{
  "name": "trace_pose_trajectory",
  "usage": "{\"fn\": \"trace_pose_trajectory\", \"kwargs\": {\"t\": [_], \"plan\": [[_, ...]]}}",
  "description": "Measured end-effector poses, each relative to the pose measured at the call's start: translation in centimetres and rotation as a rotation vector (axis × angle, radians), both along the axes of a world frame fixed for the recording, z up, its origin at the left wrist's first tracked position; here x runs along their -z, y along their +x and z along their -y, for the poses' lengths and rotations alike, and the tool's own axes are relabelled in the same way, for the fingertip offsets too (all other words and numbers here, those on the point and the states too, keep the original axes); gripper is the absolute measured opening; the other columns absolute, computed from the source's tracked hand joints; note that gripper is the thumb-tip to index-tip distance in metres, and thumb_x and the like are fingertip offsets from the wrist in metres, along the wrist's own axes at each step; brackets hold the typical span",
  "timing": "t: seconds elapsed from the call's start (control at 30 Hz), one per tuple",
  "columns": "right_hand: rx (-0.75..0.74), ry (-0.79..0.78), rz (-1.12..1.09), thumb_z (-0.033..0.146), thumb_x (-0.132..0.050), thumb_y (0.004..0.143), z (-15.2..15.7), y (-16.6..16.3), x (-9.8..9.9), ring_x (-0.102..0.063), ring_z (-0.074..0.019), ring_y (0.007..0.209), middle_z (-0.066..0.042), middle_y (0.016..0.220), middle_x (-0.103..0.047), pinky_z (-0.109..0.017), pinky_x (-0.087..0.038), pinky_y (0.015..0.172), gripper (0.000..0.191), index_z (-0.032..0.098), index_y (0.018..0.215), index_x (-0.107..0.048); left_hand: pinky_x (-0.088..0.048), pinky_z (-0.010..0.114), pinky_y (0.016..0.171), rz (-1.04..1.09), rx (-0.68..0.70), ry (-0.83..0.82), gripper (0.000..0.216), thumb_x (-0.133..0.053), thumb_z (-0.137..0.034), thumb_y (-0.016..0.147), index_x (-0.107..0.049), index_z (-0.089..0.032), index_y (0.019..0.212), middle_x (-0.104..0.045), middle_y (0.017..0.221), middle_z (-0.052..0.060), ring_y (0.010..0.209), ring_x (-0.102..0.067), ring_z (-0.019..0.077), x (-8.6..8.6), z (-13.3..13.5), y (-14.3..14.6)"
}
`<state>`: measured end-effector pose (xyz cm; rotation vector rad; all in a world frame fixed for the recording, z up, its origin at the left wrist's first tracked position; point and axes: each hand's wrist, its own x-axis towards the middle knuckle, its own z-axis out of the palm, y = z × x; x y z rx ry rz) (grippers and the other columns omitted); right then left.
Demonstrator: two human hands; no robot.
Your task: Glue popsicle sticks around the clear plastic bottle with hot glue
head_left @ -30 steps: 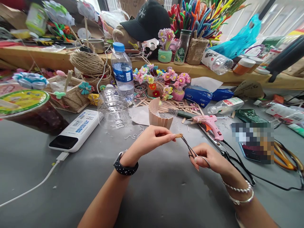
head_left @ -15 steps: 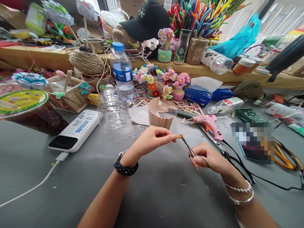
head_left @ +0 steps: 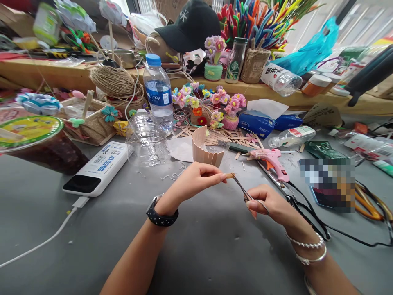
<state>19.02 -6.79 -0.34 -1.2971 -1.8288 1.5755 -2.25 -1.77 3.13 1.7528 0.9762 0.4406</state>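
My left hand (head_left: pixel 204 180) pinches a short piece of wooden craft stick (head_left: pixel 230 175) between thumb and fingertips. Small scissors (head_left: pixel 244 191) sit in my right hand (head_left: pixel 264 200), thumb and fingers in the handles. Their blades meet the free end of the stick piece and look nearly closed. Just behind my left hand stands a cup-shaped holder (head_left: pixel 207 152) made of upright craft sticks, taller on its left side. Clear plastic shows at its right edge. Farther right lies a pink hot glue gun (head_left: pixel 270 160), apart from both hands.
A white power bank (head_left: pixel 98 170) with cable and a drink cup (head_left: pixel 37 147) are on the left. Behind are a cut clear bottle (head_left: pixel 146 141), loose craft sticks (head_left: pixel 215 137) and a water bottle (head_left: pixel 158 92). A phone (head_left: pixel 328 198) and black cord lie right.
The scissor blades have drawn closer together at the end of the stick piece as my right fingers closed. My left hand has hardly moved.
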Motion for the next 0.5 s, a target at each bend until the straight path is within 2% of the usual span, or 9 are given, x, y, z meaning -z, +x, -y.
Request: {"fn": "trace_pose_trajectory", "kwargs": {"t": [0.13,0.37,0.5], "plan": [[0.036,-0.005,0.017,0.062,-0.048,0.067,0.02,-0.23,-0.1,-0.029,-0.006,0.044,0.003,0.044,-0.037,-0.023,-0.019,0.042,0.052,0.015,0.045,-0.045,-0.019,0.021,0.044,0.005,-0.01,0.012,0.039,-0.045,-0.047,0.077,-0.065,-0.014,0.078,-0.04,0.055,-0.003,0.051,-0.027,0.0078,0.08,-0.03,0.01],[0.074,-0.013,0.016,0.06,-0.051,0.067,0.1,-0.32,-0.32,-0.024,-0.0047,0.041,0.006,0.041,-0.029,-0.022,-0.017,0.04,0.051,0.015,0.043,-0.043,-0.018,0.021,0.044,0.014,-0.02,0.011,0.041,-0.045,-0.049,0.076,-0.065,-0.014,0.076,-0.039,0.054,-0.003,0.051,-0.027,0.0077,0.13,0.01,0.05],[0.066,-0.026,-0.006,0.06,-0.052,0.065,0.05,-0.31,-0.07,-0.027,-0.0049,0.043,0.005,0.043,-0.033,-0.022,-0.018,0.041,0.051,0.015,0.044,-0.04,-0.018,0.021,0.044,0.014,-0.019,0.019,0.04,-0.045,-0.049,0.077,-0.065,-0.014,0.076,-0.038,0.053,-0.004,0.05,-0.027,0.0078,0.12,0.01,-0.03]]}}
